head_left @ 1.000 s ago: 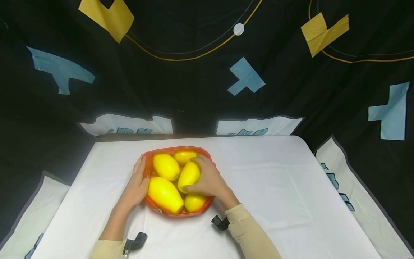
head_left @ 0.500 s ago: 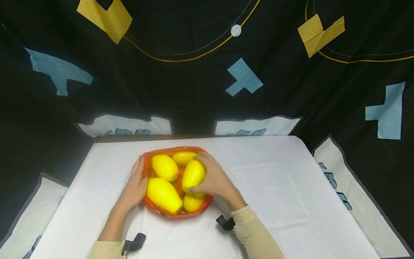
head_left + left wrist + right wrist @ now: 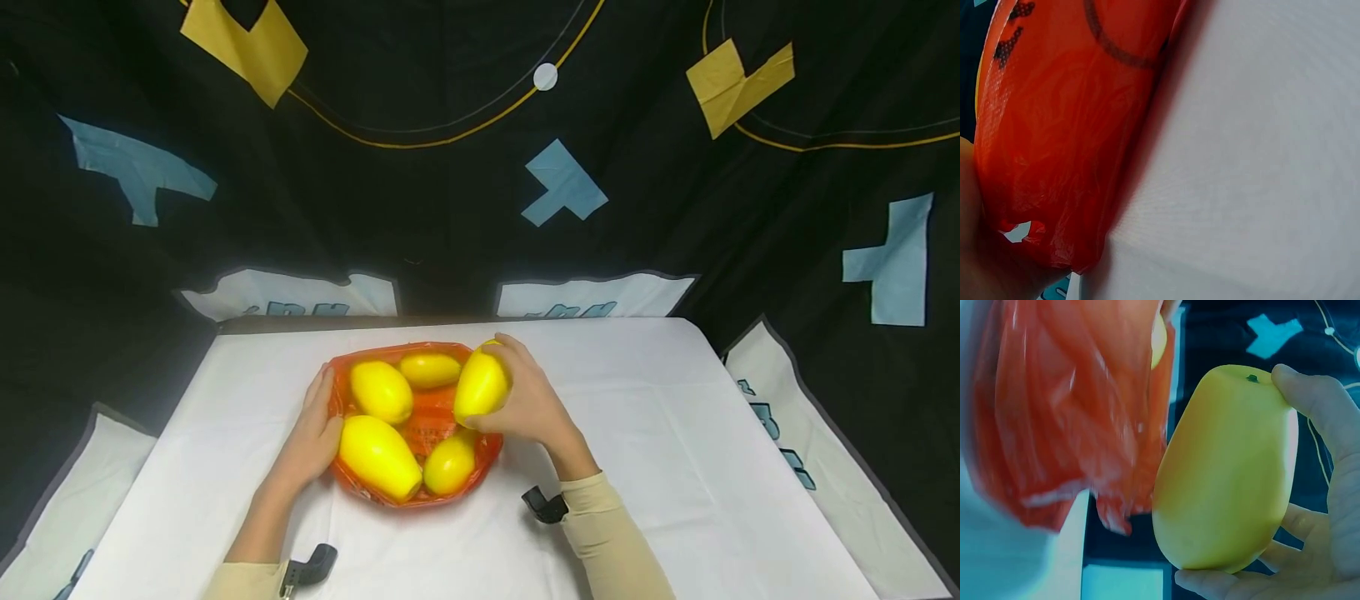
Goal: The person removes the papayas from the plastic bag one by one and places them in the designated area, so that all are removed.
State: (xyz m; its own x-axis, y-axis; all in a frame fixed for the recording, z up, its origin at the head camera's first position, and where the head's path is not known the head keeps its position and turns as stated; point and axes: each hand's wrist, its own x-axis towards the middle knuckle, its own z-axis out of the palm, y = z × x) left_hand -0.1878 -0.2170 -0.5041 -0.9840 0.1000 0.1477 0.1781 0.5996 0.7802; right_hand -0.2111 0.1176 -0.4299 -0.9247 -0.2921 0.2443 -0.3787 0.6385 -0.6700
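Observation:
A red plastic bag (image 3: 433, 417) stands wide at the top on the white table, several yellow mangoes (image 3: 382, 392) inside it. My left hand (image 3: 309, 435) rests along the bag's left side, fingers fairly straight; in the left wrist view the red plastic (image 3: 1072, 137) with black print hides most of that hand. Over the bag's right rim, my right hand (image 3: 534, 407) grips another mango (image 3: 480, 387). The right wrist view shows this mango (image 3: 1225, 469) between thumb and fingers, its small green stem end up, beside the crumpled bag.
A white cloth covers the table (image 3: 660, 467), which spreads to the right of the bag. Behind it hangs a black curtain (image 3: 450, 217) with blue and yellow tape pieces. A black wrist strap mount (image 3: 545, 506) sits by the right sleeve.
My right hand has lifted the mango from among the others and carried it right, to the bag's right rim. A bare patch of red plastic now shows inside. My left hand stays in place.

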